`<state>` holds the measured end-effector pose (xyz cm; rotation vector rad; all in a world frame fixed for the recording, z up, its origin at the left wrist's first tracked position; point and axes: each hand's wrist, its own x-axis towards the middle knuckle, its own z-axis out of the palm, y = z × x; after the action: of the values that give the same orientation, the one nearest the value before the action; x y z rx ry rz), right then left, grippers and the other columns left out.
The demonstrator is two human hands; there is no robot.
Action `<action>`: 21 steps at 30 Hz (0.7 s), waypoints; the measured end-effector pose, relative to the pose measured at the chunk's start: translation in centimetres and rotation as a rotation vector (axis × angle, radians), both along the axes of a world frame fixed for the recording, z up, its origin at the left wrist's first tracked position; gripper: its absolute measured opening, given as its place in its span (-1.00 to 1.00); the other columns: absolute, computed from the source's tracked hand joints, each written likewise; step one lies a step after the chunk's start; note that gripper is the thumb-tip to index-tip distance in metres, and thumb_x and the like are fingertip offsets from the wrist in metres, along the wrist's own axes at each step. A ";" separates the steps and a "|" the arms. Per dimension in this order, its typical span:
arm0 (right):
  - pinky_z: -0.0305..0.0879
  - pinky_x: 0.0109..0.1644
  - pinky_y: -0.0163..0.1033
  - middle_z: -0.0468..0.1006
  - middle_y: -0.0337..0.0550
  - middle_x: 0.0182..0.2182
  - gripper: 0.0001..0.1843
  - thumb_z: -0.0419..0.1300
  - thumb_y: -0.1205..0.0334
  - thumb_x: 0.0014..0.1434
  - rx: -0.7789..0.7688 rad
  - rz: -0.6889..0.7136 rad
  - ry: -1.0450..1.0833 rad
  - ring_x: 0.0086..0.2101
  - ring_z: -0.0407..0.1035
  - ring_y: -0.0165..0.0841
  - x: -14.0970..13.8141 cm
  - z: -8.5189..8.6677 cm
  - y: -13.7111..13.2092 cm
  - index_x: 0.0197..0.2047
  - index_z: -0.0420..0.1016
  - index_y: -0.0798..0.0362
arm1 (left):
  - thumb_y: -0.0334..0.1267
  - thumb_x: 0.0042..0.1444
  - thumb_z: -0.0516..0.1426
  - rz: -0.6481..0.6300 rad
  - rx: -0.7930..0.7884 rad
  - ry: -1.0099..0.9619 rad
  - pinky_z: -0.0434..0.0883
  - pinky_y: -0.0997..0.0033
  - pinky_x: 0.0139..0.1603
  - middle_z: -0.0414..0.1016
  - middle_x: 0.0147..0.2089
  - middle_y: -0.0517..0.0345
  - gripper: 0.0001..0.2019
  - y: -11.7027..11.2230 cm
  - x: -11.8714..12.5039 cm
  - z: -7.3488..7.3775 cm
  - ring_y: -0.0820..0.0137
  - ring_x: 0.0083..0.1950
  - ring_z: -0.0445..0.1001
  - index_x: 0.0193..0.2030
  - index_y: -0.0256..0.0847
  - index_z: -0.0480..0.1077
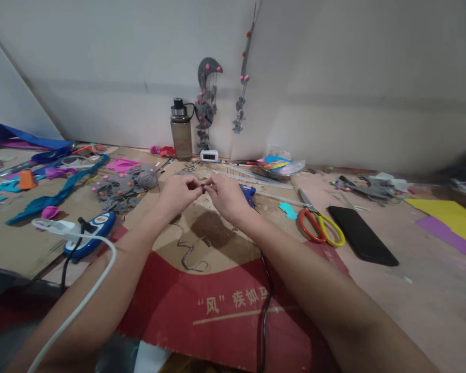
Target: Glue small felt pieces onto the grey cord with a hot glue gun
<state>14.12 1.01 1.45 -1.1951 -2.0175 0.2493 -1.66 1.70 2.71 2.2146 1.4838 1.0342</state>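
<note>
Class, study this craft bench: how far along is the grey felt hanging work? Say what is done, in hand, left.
Done: a grey moon hanging with pink beads is on the wall; cut grey felt pieces lie heaped at the left. In hand: left hand and right hand pinch a small dark bit, a grey thread trailing below onto the cardboard. Left, probably: stringing that heap; the scissors lie idle.

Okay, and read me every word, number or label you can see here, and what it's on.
"“风” 疾如" on the red cardboard, in pale print; a following character is half hidden by the black cable.
White clock: digits too small to read.
Blue and white device: marking too blurred to read.
Bottle: no readable label.
</note>
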 end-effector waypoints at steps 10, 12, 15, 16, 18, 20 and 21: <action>0.10 -0.29 -0.27 0.45 -0.21 -0.46 -0.81 0.02 0.26 0.18 -0.117 0.158 0.132 -0.42 0.27 -0.40 -0.4 0.8 -0.8 -0.38 0.43 0.05 | -0.26 -0.12 0.12 0.290 0.085 -0.260 0.18 0.50 -0.53 0.40 -0.62 0.21 -0.89 2.5 -2.9 -1.0 0.46 -0.57 0.30 -0.52 -0.23 0.45; 0.10 -0.28 -0.26 0.47 -0.20 -0.45 -0.80 0.02 0.26 0.18 -0.120 0.193 0.124 -0.40 0.27 -0.40 -0.7 1.5 -1.7 -0.40 0.44 0.05 | -0.25 -0.14 0.14 0.320 0.057 -0.386 0.18 0.51 -0.53 0.39 -0.63 0.21 -0.89 3.3 -3.6 -1.4 0.47 -0.58 0.29 -0.50 -0.24 0.45; 0.09 -0.30 -0.28 0.45 -0.22 -0.46 -0.77 0.01 0.24 0.20 -0.111 0.241 0.121 -0.41 0.27 -0.41 -0.8 3.4 -3.6 -0.41 0.43 0.05 | -0.25 -0.18 0.17 0.348 -0.031 -0.625 0.16 0.53 -0.58 0.37 -0.64 0.22 -0.89 4.1 -4.3 -1.7 0.50 -0.61 0.27 -0.52 -0.26 0.41; 0.09 -0.30 -0.29 0.44 -0.23 -0.46 -0.77 0.01 0.23 0.20 -0.094 0.253 0.124 -0.40 0.26 -0.41 -0.8 4.1 -4.3 -0.41 0.43 0.04 | -0.25 -0.18 0.18 0.355 -0.062 -0.684 0.15 0.53 -0.60 0.36 -0.64 0.23 -0.89 4.1 -4.4 -1.7 0.52 -0.63 0.25 -0.53 -0.26 0.40; 0.09 -0.31 -0.29 0.42 -0.24 -0.46 -0.76 0.00 0.21 0.21 -0.075 0.287 0.130 -0.40 0.25 -0.41 -0.4 5.7 -5.9 -0.38 0.44 0.03 | -0.30 -0.17 0.18 0.372 -0.119 -0.786 0.12 0.54 -0.62 0.34 -0.65 0.24 -0.91 3.9 -4.4 -1.4 0.56 -0.64 0.22 -0.54 -0.26 0.37; 0.12 -0.29 -0.30 0.41 -0.26 -0.46 -0.77 0.00 0.20 0.22 -0.065 0.335 0.171 -0.40 0.25 -0.42 0.2 7.3 -7.5 -0.37 0.45 0.02 | -0.35 -0.14 0.17 0.387 -0.153 -0.863 0.10 0.55 -0.62 0.31 -0.65 0.27 -0.92 3.5 -4.3 -1.0 0.58 -0.63 0.20 -0.56 -0.26 0.34; 0.13 -0.30 -0.30 0.41 -0.27 -0.47 -0.77 0.00 0.19 0.22 -0.066 0.356 0.190 -0.41 0.25 -0.42 0.5 8.1 -8.2 -0.36 0.45 0.00 | -0.38 -0.13 0.16 0.392 -0.157 -0.889 0.10 0.55 -0.62 0.28 -0.65 0.29 -0.91 3.4 -4.3 -0.8 0.59 -0.62 0.20 -0.57 -0.26 0.33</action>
<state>14.58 -7.21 9.53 -0.8090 -2.0536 0.5863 -5.95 5.06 1.91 1.0855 1.4728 1.6465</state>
